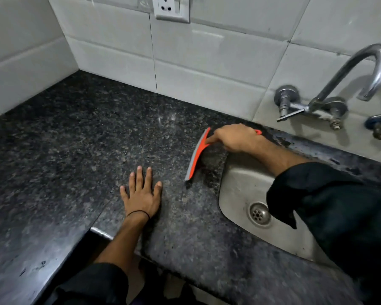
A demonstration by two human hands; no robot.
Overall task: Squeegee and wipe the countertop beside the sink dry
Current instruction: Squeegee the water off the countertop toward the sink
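The right hand point(238, 137) is gripping the squeegee point(197, 154); the left hand point(142, 192) is lying flat, holding nothing, on the countertop point(75, 139). A tilting blade is risking streaks (near the sink point(235, 183)).

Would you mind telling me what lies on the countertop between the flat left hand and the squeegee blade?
Nothing: the head view shows only bare speckled countertop between the left hand and the squeegee held by the right hand.

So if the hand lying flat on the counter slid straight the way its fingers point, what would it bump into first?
Probably nothing on the countertop: the left hand points toward the tiled wall, which it would likely meet first. The squeegee sits off to its right.
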